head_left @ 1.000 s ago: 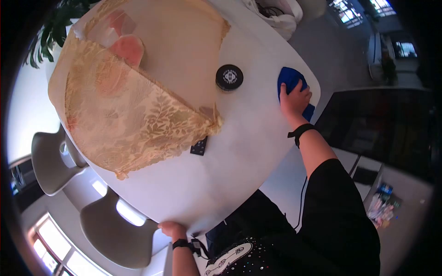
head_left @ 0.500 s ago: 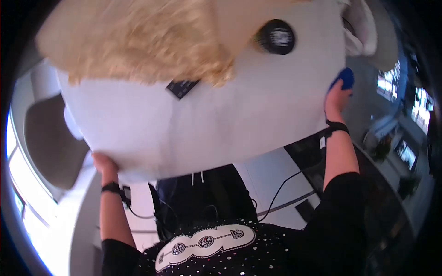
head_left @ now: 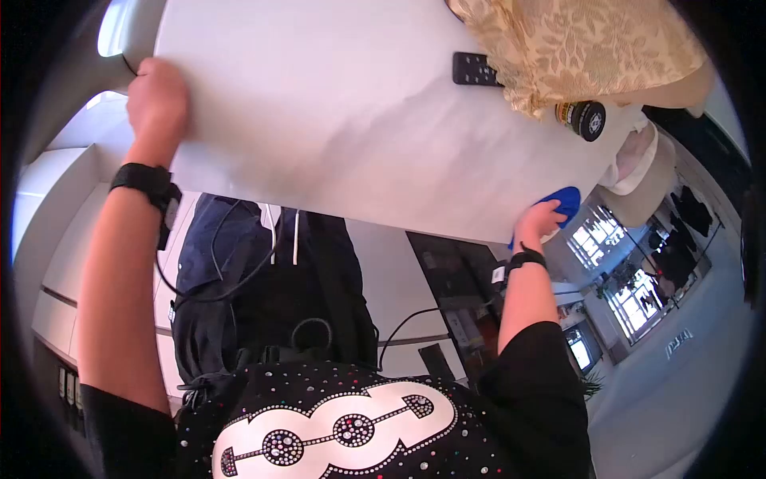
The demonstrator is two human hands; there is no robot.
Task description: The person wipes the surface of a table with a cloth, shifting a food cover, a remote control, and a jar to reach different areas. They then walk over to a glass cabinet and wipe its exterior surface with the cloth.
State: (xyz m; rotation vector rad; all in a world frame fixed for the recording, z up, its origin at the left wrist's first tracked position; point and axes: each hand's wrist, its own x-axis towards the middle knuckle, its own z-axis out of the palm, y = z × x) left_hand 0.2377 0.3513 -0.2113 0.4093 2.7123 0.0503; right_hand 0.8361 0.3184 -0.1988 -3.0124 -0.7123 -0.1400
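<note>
My left hand is closed at the left edge of the white table, its fingers curled round the edge. At the right front corner my right hand holds a blue cloth against the table's edge. A gold patterned cloth lies over the far right part of the table. Beside its hem stands or lies a jar with a black lid. A black remote-like object is partly covered by the gold cloth.
Grey chairs are at the far left and right of the table. A dark glossy panel is below the front edge. A black cable hangs by my body. Windows and dark hanging clothes show at the right.
In the view, the table, gold cloth, jar and remote-like object have shifted and turned to the right. My left hand appears higher and farther up the left edge; my right hand appears lower.
</note>
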